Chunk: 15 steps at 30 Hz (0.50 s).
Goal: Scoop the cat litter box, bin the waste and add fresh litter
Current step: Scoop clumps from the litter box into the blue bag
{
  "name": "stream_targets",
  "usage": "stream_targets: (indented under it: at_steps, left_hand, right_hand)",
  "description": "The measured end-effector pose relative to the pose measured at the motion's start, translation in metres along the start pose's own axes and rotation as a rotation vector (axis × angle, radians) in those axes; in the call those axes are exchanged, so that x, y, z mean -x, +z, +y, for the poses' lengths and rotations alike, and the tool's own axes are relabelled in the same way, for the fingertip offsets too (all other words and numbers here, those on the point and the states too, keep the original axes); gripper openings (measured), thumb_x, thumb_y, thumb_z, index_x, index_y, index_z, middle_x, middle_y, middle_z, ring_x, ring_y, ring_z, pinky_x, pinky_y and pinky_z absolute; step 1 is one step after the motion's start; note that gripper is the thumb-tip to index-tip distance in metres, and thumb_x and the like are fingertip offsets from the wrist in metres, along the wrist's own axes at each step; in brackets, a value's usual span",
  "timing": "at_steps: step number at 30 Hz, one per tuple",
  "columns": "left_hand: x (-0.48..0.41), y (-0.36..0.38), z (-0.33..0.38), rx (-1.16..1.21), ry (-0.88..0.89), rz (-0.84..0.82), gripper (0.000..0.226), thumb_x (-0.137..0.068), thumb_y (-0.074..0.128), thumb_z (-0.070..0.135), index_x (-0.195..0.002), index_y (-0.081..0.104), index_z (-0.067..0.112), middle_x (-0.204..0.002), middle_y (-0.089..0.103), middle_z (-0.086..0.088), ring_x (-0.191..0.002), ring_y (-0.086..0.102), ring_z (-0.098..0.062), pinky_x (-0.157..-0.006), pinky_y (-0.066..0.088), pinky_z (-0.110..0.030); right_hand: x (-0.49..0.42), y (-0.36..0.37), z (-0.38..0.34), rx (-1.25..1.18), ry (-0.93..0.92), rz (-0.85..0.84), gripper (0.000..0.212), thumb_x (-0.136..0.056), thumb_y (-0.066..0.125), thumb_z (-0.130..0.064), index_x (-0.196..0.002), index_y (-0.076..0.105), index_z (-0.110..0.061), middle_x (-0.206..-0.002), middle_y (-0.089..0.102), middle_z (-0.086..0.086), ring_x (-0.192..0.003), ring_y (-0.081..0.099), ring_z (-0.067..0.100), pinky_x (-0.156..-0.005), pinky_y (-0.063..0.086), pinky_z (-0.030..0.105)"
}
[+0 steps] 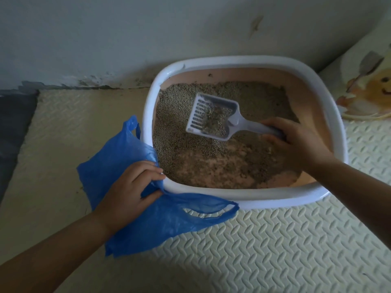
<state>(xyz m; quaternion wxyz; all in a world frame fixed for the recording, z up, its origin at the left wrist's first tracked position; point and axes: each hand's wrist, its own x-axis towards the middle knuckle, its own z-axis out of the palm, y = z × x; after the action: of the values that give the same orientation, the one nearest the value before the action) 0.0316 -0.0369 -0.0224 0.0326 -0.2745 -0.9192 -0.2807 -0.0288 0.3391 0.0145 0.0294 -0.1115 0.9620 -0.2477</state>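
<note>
A rounded rectangular litter box [148, 115], made of a white plastic rim over a pale pink inner tub, is set on a cream foam floor mat [275, 240] embossed with a woven tread pattern, close to a stained white wall [105, 39]. Grey-beige granular litter [179, 140] is spread over the far and left parts of the tub, while the pink bottom is laid bare in patches toward the near side. A white plastic slotted scoop [213, 117] is held over the litter near the tub's middle, its handle clasped by the curled fingers [275, 123] of the right hand [296, 142]. A greyish clump [215, 121] is carried in its bowl. A small mark [190, 130] at the scoop's near corner is too blurred to be read. A thin blue plastic carrier bag [169, 220] is draped against the box's near-left corner and over the mat, with one handle loop lying by the near rim. Its edge is pinched between the thumb and curled fingers [148, 168] of the left hand [131, 187], just beside the rim. A pale cushion [372, 87] printed with a smiling yellow cartoon figure is seen at the right edge.
</note>
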Motion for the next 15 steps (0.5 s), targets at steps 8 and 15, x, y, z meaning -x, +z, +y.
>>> stream_targets:
  at_steps: [8,15]
  left_hand:
    - [0.001,-0.002,0.001,0.008,-0.019,-0.024,0.030,-0.086,0.056,0.035,-0.106,0.064,0.014,-0.113,0.058,0.002,-0.122,0.039,0.007,-0.106,0.030,-0.012]
    - [-0.008,-0.007,0.001,0.041,-0.033,-0.064,0.045,-0.089,0.049,0.059,-0.102,0.065,0.019,-0.110,0.052,0.015,-0.112,0.046,0.004,-0.099,0.035,-0.011]
  right_hand:
    - [0.005,-0.007,0.001,0.001,0.022,0.015,0.029,-0.088,0.058,-0.029,-0.117,0.059,-0.031,-0.084,0.062,-0.010,-0.071,0.056,0.012,-0.062,0.046,0.035]
    - [-0.009,-0.009,0.006,0.036,0.248,0.146,0.024,-0.089,0.060,-0.025,-0.111,0.068,-0.019,-0.076,0.061,-0.001,-0.065,0.054,0.019,-0.059,0.037,0.029]
